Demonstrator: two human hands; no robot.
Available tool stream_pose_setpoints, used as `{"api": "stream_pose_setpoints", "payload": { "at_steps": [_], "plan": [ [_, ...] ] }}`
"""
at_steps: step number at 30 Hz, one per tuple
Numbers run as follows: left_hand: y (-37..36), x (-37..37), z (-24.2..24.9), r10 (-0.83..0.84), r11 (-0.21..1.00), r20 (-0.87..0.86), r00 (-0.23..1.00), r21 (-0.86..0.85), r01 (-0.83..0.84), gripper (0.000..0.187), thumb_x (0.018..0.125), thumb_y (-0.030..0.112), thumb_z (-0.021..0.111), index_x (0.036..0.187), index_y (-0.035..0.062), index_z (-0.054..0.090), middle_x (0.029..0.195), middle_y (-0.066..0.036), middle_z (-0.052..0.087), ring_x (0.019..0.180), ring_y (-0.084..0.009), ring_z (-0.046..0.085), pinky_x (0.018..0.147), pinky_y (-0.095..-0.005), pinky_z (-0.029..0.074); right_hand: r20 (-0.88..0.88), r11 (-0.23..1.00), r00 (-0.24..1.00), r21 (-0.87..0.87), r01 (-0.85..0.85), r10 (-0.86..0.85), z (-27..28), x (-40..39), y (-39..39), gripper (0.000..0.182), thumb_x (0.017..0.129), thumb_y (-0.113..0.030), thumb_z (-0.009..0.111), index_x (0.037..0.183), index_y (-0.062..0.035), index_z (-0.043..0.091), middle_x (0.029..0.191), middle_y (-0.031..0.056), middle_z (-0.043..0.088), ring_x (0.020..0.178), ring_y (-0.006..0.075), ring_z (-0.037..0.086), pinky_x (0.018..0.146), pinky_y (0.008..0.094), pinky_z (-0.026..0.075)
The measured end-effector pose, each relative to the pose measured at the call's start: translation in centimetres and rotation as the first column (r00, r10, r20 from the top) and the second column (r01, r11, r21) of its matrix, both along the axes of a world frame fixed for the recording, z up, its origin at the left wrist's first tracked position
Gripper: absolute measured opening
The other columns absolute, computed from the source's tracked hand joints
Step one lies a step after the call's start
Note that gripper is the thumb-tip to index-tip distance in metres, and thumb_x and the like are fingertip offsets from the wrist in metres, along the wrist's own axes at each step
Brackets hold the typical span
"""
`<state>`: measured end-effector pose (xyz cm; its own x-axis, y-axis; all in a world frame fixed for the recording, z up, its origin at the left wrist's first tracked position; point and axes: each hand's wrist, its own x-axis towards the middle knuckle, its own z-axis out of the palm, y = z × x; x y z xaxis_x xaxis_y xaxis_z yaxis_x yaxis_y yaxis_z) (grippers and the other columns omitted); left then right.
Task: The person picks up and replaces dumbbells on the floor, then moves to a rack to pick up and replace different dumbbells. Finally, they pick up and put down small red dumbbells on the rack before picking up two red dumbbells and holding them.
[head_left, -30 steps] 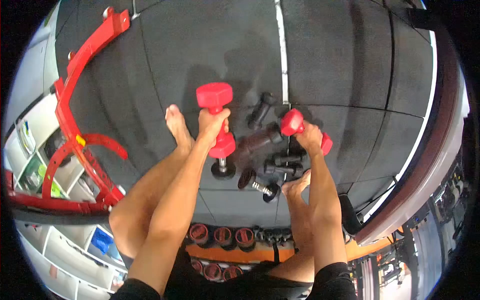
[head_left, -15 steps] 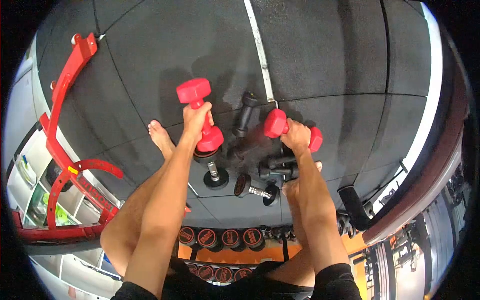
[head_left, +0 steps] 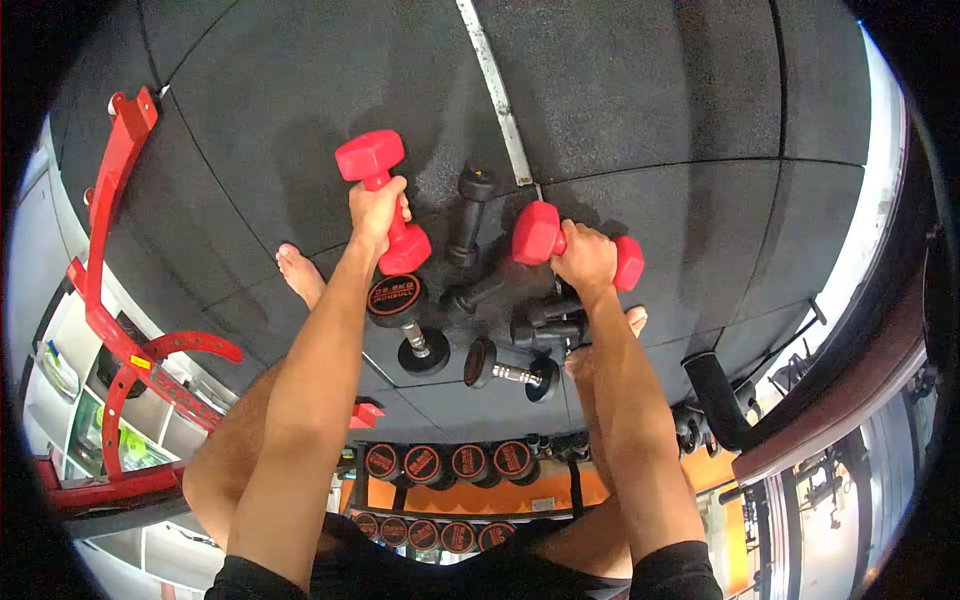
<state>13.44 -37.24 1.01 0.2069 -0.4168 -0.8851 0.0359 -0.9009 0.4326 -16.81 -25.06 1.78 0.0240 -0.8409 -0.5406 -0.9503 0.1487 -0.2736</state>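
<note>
My left hand is closed round the handle of a red dumbbell, held lengthwise with one head pointing away from me. A second red dumbbell lies crosswise in my right hand, its fingers wrapped over the handle. Below my left hand, a black dumbbell with a chrome handle rests on the mat. Another chrome-handled dumbbell lies between my feet. An all-black dumbbell sits between my hands, and more black dumbbells lie partly under my right forearm.
Black rubber mats cover the floor, crossed by a pale strip. A red metal frame stands at left beside white shelves. Racked round dumbbells line the bottom. A dark padded bench is at right.
Both hands, still gripping the red dumbbells, sit slightly higher and further left in view. The whole scene has shifted a little, and the chrome-handled dumbbell below my left hand shows more fully.
</note>
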Motion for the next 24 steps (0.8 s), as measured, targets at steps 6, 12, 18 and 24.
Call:
{"api": "stream_pose_setpoints", "payload": {
  "at_steps": [6, 12, 18, 24],
  "plan": [
    [0.1, 0.3, 0.6, -0.020, 1.000, -0.032, 0.999, 0.007, 0.020, 0.018, 0.082, 0.015, 0.074, 0.085, 0.0049, 0.059, 0.069, -0.005, 0.061, 0.055, -0.0156, 0.058, 0.053, -0.0307, 0.050, 0.021, 0.996, 0.999, 0.084, 0.023, -0.025, 0.1, -0.1, -0.1, 0.024, 0.068, -0.023, 0.068, 0.085, -0.0102, 0.059, 0.082, 0.0119, 0.068, 0.078, 0.0338, 0.069, 0.070, 0.0452, 0.056],
    [0.9, 1.6, 1.1, -0.166, 0.984, 0.041, 0.985, -0.052, 0.168, 0.036, 0.081, 0.020, 0.078, 0.105, 0.0023, 0.058, 0.094, -0.009, 0.065, 0.084, -0.0180, 0.063, 0.077, -0.0351, 0.052, -0.011, 0.991, 0.999, 0.127, 0.041, -0.040, 0.0, 0.0, -0.3, 0.026, 0.068, -0.023, 0.070, 0.089, -0.0104, 0.060, 0.086, 0.0116, 0.069, 0.081, 0.0344, 0.069, 0.073, 0.0463, 0.055],
    [1.6, 4.2, 8.3, -0.254, 0.965, 0.162, 0.954, -0.029, 0.261, 0.063, 0.080, 0.018, 0.076, 0.134, 0.0001, 0.048, 0.123, -0.016, 0.060, 0.105, -0.0222, 0.061, 0.090, -0.0332, 0.049, -0.155, 0.977, 0.987, 0.200, 0.079, -0.049, 2.5, 1.3, -1.1, 0.035, 0.073, -0.026, 0.071, 0.104, -0.0120, 0.062, 0.105, 0.0127, 0.068, 0.105, 0.0298, 0.063, 0.090, 0.0485, 0.047],
    [4.8, 6.9, 16.7, -0.419, 0.905, 0.103, 0.902, -0.031, 0.424, 0.049, 0.088, 0.019, 0.064, 0.132, 0.0038, 0.049, 0.118, -0.011, 0.061, 0.109, -0.0194, 0.061, 0.089, -0.0346, 0.050, -0.311, 0.970, 0.950, 0.232, 0.069, 0.007, 8.2, 2.8, 0.7, 0.079, 0.077, -0.023, 0.068, 0.147, -0.0124, 0.033, 0.143, 0.0172, 0.044, 0.133, 0.0361, 0.041, 0.112, 0.0512, 0.029]
  ]
}}
